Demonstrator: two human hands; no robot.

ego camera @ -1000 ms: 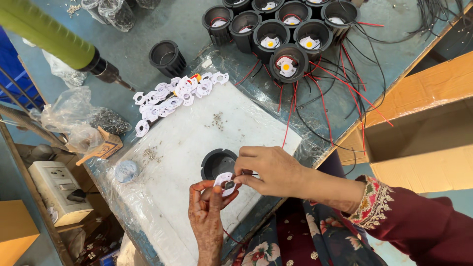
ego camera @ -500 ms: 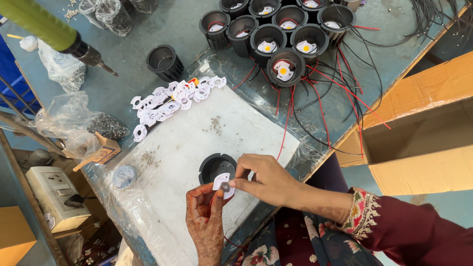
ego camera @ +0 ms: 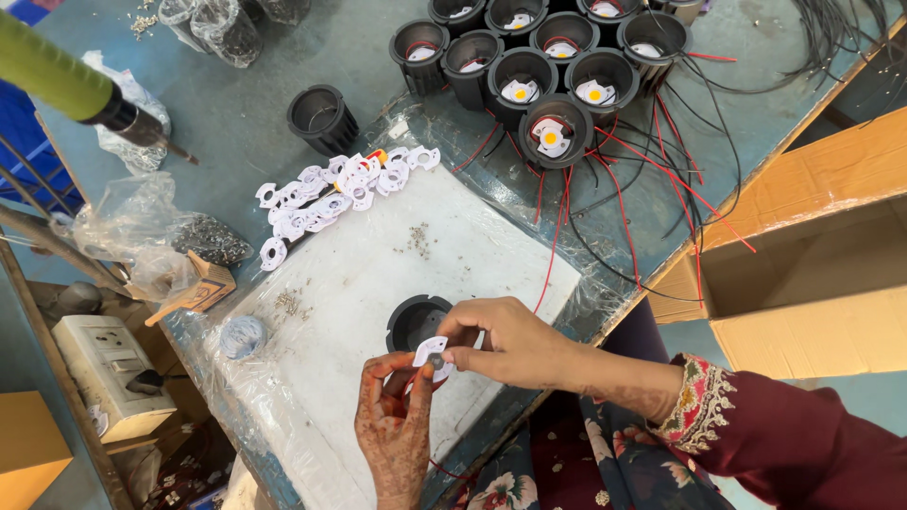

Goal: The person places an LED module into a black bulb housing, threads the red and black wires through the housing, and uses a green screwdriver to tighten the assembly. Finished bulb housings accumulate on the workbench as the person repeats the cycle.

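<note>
Low in the centre of the frame, both hands meet over a small white plastic disc (ego camera: pixel 431 351) with a dark part at its middle, held just in front of an open black round housing (ego camera: pixel 416 321) on the white plastic-covered board (ego camera: pixel 378 255), seemingly so the piece stays close to the shell. The left hand (ego camera: pixel 395 425) rises from the bottom edge, palm toward the camera, fingertips pinched narrowly on the disc's lower edge. The right hand (ego camera: pixel 510 342) reaches in from the right, wrist bent, thumb and forefinger closed on the disc's right side. More white discs (ego camera: pixel 331 194) lie heaped upper left of the board; wired housings (ego camera: pixel 553 127) cluster at the top.
</note>
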